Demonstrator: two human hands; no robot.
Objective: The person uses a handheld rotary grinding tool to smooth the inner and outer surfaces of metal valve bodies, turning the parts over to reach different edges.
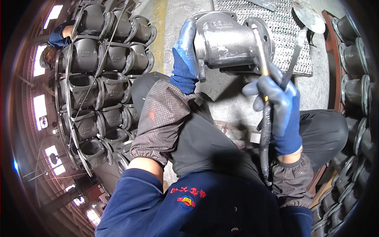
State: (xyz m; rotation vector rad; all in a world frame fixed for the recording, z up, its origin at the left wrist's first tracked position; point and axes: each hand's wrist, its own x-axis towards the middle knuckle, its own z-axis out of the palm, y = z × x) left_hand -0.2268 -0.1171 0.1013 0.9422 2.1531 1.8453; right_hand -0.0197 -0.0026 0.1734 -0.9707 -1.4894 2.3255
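Note:
In front of me is a grey flanged metal valve body (227,43), its bulging middle set between round end flanges. My left hand (185,45), in a blue work glove, grips it along the left flange. My right hand (278,98), gloved the same way, is closed around a slim hand tool (260,49) with a metal shaft, a brass-coloured fitting and a ribbed black hose. The tool's tip overlaps the right flange; I cannot tell whether it touches. From the same hand sticks out a dark flat bar (293,65), perhaps part of the tool.
Stacked grey castings (85,53) fill a metal frame on my left. More castings (353,59) stand along a rusty rail on my right. Beyond the valve body lie a textured metal grating (300,51) and a round plate (309,17). Another person's arm (63,33) shows at far left.

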